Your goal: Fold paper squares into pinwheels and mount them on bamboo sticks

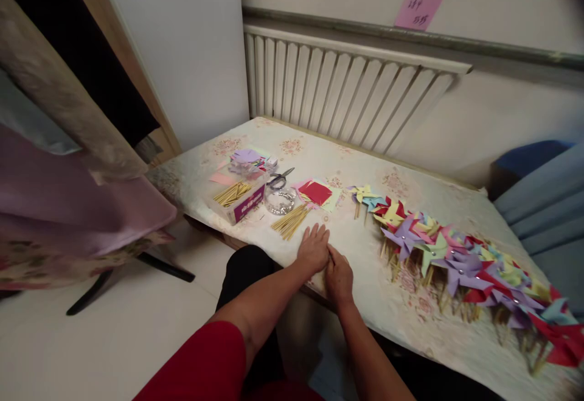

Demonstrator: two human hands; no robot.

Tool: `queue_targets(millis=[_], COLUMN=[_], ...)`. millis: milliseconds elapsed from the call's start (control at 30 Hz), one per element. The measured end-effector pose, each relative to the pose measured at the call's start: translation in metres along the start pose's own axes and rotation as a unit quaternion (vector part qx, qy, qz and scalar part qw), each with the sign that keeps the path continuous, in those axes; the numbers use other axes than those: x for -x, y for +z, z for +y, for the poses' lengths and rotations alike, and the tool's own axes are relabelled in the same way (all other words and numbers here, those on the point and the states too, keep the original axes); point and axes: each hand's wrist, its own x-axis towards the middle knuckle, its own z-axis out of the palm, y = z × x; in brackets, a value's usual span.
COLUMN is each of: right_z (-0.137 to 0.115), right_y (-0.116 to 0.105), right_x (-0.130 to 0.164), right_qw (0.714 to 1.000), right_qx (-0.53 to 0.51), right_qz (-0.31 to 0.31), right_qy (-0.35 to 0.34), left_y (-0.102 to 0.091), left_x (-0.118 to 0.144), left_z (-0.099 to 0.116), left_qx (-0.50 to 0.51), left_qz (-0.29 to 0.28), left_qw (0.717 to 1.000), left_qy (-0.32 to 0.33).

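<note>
My left hand [312, 247] lies flat on the table [365, 267] near its front edge, fingers spread, holding nothing. My right hand [338, 277] rests beside it, touching it, fingers curled toward the left palm; whether it holds anything is hidden. Just beyond the left hand lies a loose bundle of thin wooden sticks [290, 221]. A stack of red and coloured paper squares [316, 193] sits farther back. A long row of finished paper pinwheels [456, 255] stretches along the table to the right.
An open box [237, 197] holding more sticks, a round clear container [280, 201], scissors [279, 178] and purple paper pieces [246, 157] lie at the left back. A white radiator [347, 94] lines the wall. A covered rack [68, 218] stands left, blue seating [542, 194] right.
</note>
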Motion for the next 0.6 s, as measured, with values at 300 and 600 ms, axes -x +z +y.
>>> queue_targets(millis=[300, 600], right_z=[-0.002, -0.008], right_y=[0.004, 0.001], right_x=[-0.017, -0.019], right_qw=[0.999, 0.997], right_qx=[-0.011, -0.039], right_qz=[0.029, 0.057], right_qy=[0.017, 0.043], left_y=[0.001, 0.005], left_x=[-0.009, -0.026], left_z=[-0.01, -0.022], left_qx=[0.016, 0.044], left_qz=[0.016, 0.049], left_qw=[0.999, 0.995], left_qy=[0.033, 0.081])
